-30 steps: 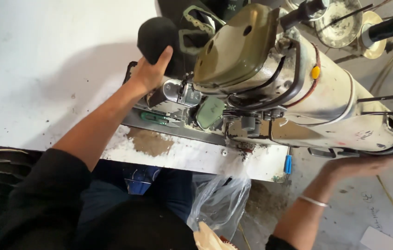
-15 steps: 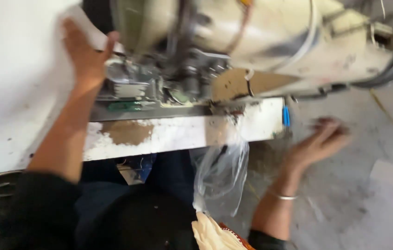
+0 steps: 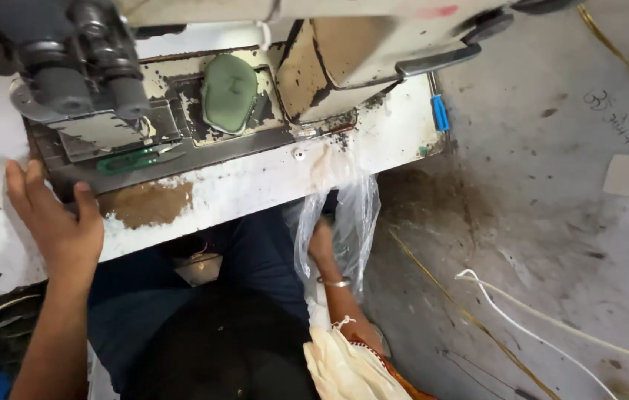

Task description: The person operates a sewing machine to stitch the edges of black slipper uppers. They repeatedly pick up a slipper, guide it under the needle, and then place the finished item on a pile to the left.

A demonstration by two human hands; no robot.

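left hand (image 3: 59, 222) on table edge (image 3: 255, 189), right hand (image 3: 322, 241) seemingly in plastic bag (image 3: 351, 215)

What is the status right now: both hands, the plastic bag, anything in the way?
Left hand flat on white table edge. Right hand inside clear plastic bag, grip hidden. Bag hangs below sewing machine. Nothing blocking.

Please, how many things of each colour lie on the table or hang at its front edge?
Green: 2, scissors and oval cover
Blue: 1, screwdriver
Clear: 1, plastic bag
Total: 4
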